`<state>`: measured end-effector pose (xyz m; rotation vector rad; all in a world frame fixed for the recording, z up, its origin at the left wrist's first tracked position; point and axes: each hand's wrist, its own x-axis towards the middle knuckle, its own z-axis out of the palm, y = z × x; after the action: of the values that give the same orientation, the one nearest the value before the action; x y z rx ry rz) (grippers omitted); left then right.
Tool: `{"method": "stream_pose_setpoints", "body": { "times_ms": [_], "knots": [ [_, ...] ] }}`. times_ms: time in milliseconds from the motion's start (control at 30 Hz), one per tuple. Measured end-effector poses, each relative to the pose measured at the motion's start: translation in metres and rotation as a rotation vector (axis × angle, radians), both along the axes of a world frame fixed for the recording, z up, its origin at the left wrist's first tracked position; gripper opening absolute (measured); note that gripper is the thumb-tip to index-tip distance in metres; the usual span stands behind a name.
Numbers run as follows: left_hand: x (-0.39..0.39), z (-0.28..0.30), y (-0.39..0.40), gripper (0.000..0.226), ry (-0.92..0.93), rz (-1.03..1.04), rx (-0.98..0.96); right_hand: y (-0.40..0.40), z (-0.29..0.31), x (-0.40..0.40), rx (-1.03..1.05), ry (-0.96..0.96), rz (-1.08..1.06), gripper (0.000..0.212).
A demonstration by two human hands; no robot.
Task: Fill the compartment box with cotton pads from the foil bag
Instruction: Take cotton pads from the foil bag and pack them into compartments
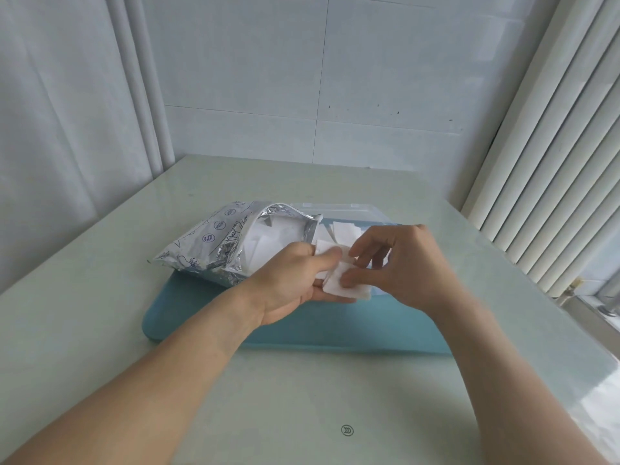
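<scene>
A silver foil bag (pixel 208 239) lies open on its side on the blue mat (pixel 302 330), white cotton pads (pixel 268 243) showing in its mouth. Just in front of the mouth, my left hand (pixel 295 280) holds a small stack of white cotton pads (pixel 349 286) in its fingers. My right hand (pixel 402 263) pinches the same stack from the right with thumb and fingertips. Behind the hands stands the clear compartment box (pixel 352 213), its lid up, with white pads (pixel 345 231) lying in it; both hands hide most of the box.
A pale green table (pixel 302 397) carries the mat. Tiled wall stands behind, a curtain hangs at the left, and vertical blinds (pixel 553 146) run along the right by a window sill.
</scene>
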<state>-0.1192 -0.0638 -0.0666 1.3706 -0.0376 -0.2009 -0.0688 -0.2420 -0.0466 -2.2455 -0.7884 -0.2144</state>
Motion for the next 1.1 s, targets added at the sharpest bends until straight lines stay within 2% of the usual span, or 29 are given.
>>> {"method": "stream_pose_setpoints", "body": {
  "times_ms": [100, 267, 367, 467, 600, 700, 800, 900, 1100],
  "knots": [
    [0.001, 0.0, 0.002, 0.04, 0.005, 0.02, -0.061, -0.004, -0.002, 0.004, -0.114, 0.027, -0.036, 0.027],
    [0.0, 0.002, 0.0, 0.037, 0.016, 0.034, -0.14, -0.008, 0.003, 0.006, -0.068, 0.124, -0.073, 0.022],
    [-0.002, -0.001, -0.005, 0.036, 0.031, 0.012, -0.119, -0.011, 0.003, 0.005, -0.138, 0.191, -0.059, 0.015],
    [-0.001, -0.002, -0.005, 0.037, 0.054, 0.041, -0.115, -0.009, 0.001, 0.002, -0.189, 0.102, -0.017, 0.013],
    [0.0, 0.001, 0.0, 0.037, 0.091, 0.076, -0.135, 0.0, 0.0, -0.004, -0.152, -0.038, 0.047, 0.015],
    [-0.001, 0.006, 0.002, 0.033, 0.089, 0.087, -0.166, -0.007, 0.008, -0.004, -0.076, 0.062, 0.121, 0.017],
    [-0.005, 0.012, 0.003, 0.034, 0.064, -0.048, -0.086, -0.014, 0.015, 0.0, 0.124, 0.185, 0.176, 0.02],
    [-0.01, 0.012, 0.001, 0.043, 0.084, -0.21, -0.011, -0.01, 0.01, 0.002, 0.101, 0.221, 0.211, 0.025],
    [-0.01, 0.011, 0.002, 0.068, 0.115, -0.364, -0.029, -0.006, 0.003, 0.004, 0.085, 0.271, 0.186, 0.024]
  ]
}}
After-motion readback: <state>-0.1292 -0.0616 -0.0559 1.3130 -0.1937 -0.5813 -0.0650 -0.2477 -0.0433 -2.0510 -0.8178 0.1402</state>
